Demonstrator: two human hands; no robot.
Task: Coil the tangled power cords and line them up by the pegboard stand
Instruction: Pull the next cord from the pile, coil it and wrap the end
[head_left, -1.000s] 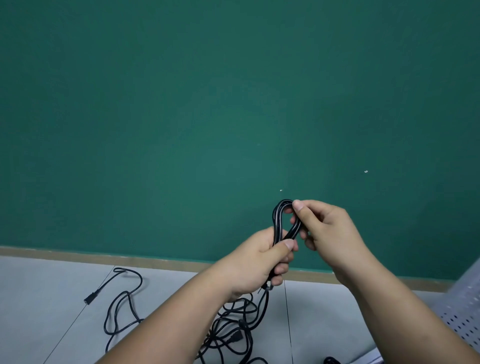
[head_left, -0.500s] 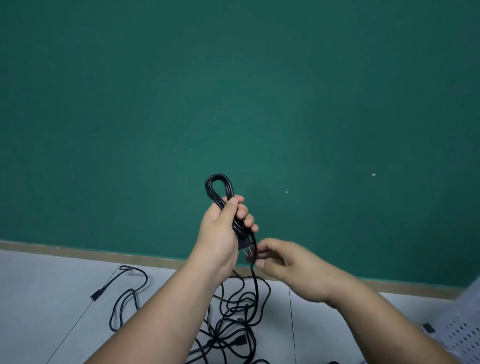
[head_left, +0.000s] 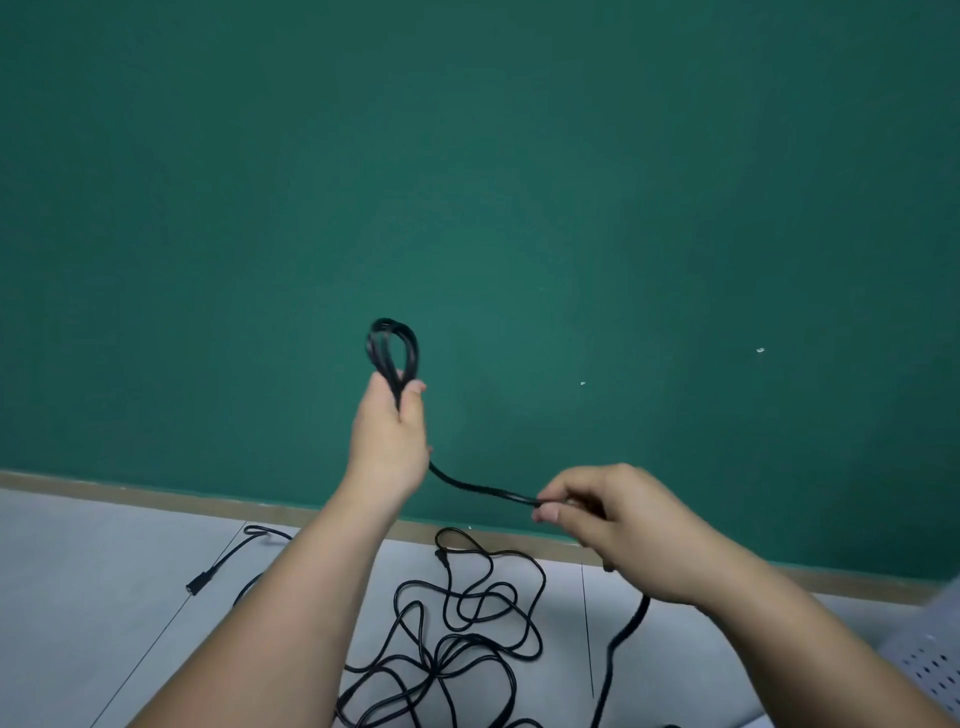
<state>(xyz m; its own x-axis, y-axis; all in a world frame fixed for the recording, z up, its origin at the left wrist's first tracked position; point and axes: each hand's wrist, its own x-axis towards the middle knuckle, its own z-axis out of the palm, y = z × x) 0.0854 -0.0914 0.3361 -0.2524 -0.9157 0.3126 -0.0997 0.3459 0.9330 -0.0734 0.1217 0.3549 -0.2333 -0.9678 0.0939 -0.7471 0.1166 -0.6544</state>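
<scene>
Now the left hand grips a small coil of black cord upright before the green wall, while the right hand, lower and rightward, pinches the one free run slanting between them. Below lies one tangle on the floor, its cords too knotted to count, with the pegboard stand at the far right edge.

The power cord looped above the left hand has a smooth black jacket, rubbery-looking, with a slight sheen. The tangle of cords at 6 o'clock looks the same. The wall is flat matt green. The skirting is a dull tan strip. The floor is pale grey, smooth, low-sheen. At 4 o'clock the pegboard stand is pale, perforated and matt; whether it is metal or plastic cannot be told.
</scene>
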